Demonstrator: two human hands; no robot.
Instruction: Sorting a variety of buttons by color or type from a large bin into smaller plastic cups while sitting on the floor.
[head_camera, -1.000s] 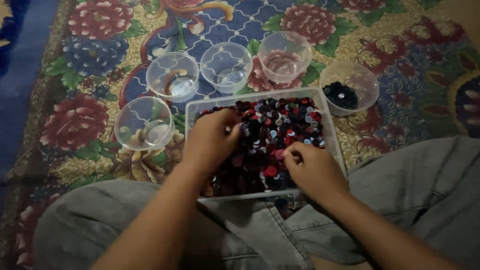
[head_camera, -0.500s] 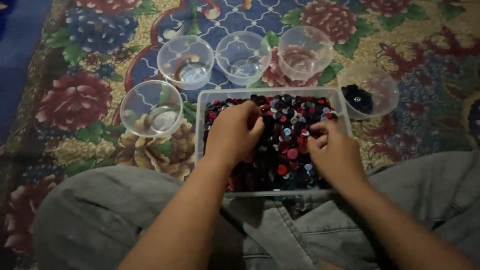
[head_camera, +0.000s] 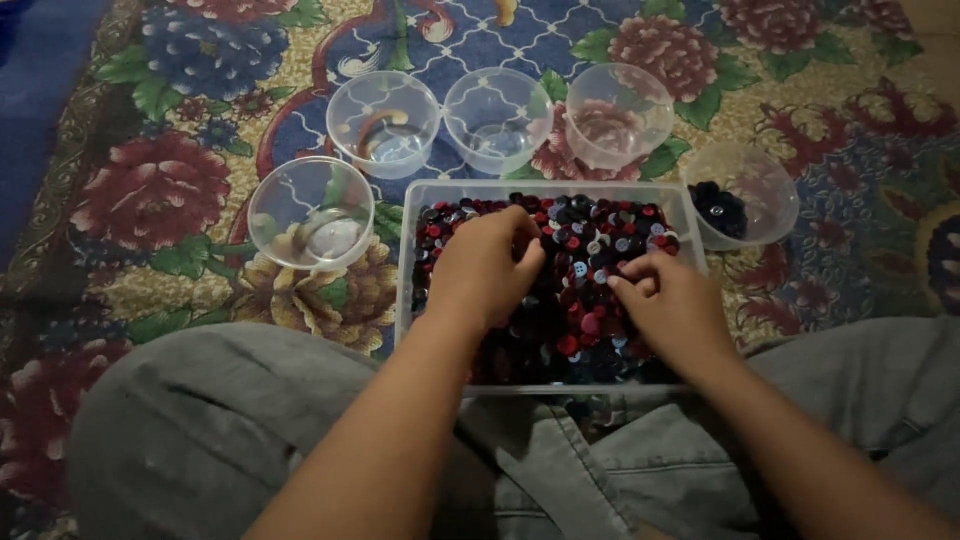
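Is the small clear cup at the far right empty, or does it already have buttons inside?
Not empty. The far-right clear cup holds a small pile of dark buttons against its left side; the rest of its bottom is bare.

Tray: clear rectangular plastic tray (head_camera: 410, 260), flat on the floral carpet, near centre, long side running left to right, near edge against the person's lap.
Buttons: mixed red, dark blue, black and a few pale buttons (head_camera: 580, 270), loose heap filling the tray.
Left hand: left hand (head_camera: 485, 265), palm down in the left half of the heap, fingers curled into it.
Right hand: right hand (head_camera: 670, 300), resting on the right half, fingertips pinched together at the buttons.
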